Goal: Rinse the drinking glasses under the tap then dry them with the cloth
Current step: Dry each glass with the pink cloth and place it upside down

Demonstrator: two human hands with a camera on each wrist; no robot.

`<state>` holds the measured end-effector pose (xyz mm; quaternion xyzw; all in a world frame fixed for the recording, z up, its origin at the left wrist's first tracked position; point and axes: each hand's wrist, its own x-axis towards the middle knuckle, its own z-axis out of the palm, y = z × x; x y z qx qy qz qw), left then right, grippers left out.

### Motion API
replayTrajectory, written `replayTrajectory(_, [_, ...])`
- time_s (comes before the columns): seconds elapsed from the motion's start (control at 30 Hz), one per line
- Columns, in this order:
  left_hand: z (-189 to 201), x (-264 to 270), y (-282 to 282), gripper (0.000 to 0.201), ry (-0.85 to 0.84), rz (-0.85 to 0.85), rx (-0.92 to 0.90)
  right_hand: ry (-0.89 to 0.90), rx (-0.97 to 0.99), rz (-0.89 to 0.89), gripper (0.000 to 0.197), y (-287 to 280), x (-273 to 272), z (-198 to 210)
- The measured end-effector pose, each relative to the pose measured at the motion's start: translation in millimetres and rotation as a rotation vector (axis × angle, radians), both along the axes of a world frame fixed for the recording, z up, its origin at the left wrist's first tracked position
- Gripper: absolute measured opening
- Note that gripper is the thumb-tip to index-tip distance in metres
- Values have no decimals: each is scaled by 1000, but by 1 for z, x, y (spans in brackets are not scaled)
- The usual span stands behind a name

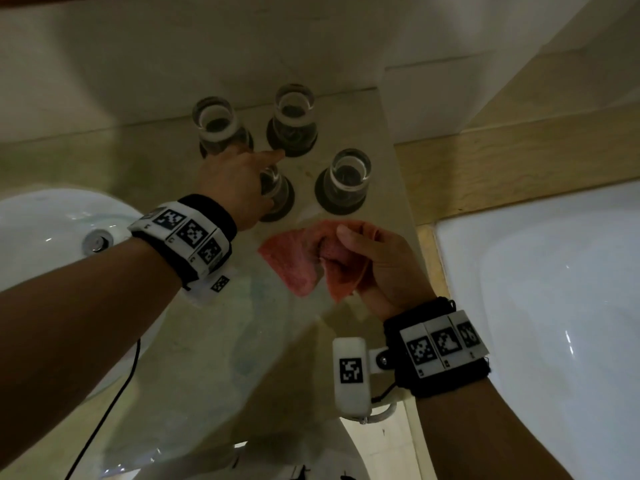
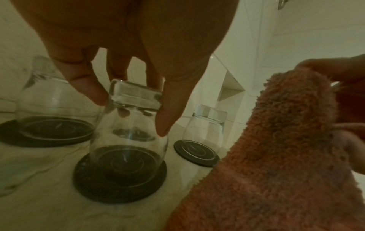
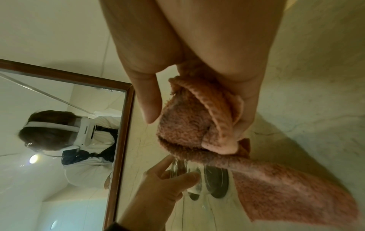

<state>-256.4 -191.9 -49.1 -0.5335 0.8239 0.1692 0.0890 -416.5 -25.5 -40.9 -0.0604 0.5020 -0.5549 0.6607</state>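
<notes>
Four clear drinking glasses stand upside down on dark round coasters on the marble counter (image 1: 388, 140). My left hand (image 1: 239, 181) pinches the upturned base of the near-left glass (image 1: 277, 188), thumb and fingers round it from above. In the left wrist view this glass (image 2: 128, 125) leans slightly, its rim on its coaster (image 2: 88, 179). The other glasses are at the far left (image 1: 216, 124), the far middle (image 1: 294, 114) and the right (image 1: 348, 174). My right hand (image 1: 377, 258) grips a bunched pink cloth (image 1: 294, 265) just in front of the glasses, one end hanging down.
A white basin (image 1: 45, 237) with a metal drain (image 1: 98, 240) lies to the left. A second white basin (image 1: 554, 306) is on the right, beyond a wooden ledge (image 1: 502, 168). A framed mirror (image 3: 59, 125) hangs on the wall behind.
</notes>
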Motion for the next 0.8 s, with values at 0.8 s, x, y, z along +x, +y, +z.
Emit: replayTrajectory(0.8, [97, 128, 77, 48, 880, 204, 378, 813, -470, 589, 32, -66, 102, 125])
